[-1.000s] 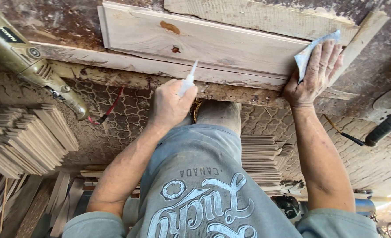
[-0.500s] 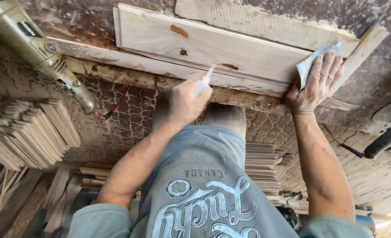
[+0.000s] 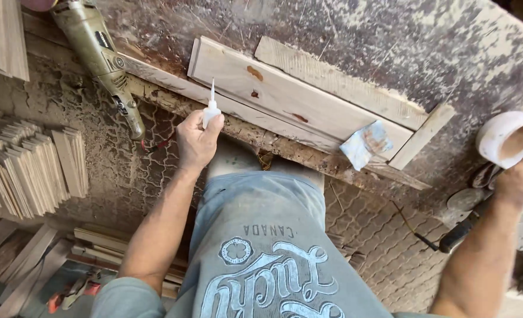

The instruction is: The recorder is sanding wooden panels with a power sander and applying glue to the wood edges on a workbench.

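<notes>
My left hand point(image 3: 195, 143) is shut on a small white glue bottle point(image 3: 211, 109) with a thin pointed nozzle. The nozzle points up at the near left edge of a pale wooden board point(image 3: 297, 100) that has dark knots. That board lies on a worn workbench point(image 3: 344, 41). A crumpled blue-and-white cloth point(image 3: 364, 144) rests on the board's right end, with no hand on it. My right hand point(image 3: 519, 181) is far to the right, its fingers curled on the lower rim of a round white container point(image 3: 505, 140) with brown stuff inside.
A green angle grinder point(image 3: 99, 53) lies on the bench at the left. Narrow wooden strips point(image 3: 421, 135) border the board. Stacks of thin slats point(image 3: 32, 171) stand at the lower left. A black-handled tool point(image 3: 463, 231) and its cable lie below my right hand.
My right hand has let go of the cloth, left it on the board, and moved right to the white container. My left hand has kept hold of the bottle by the board's near edge.
</notes>
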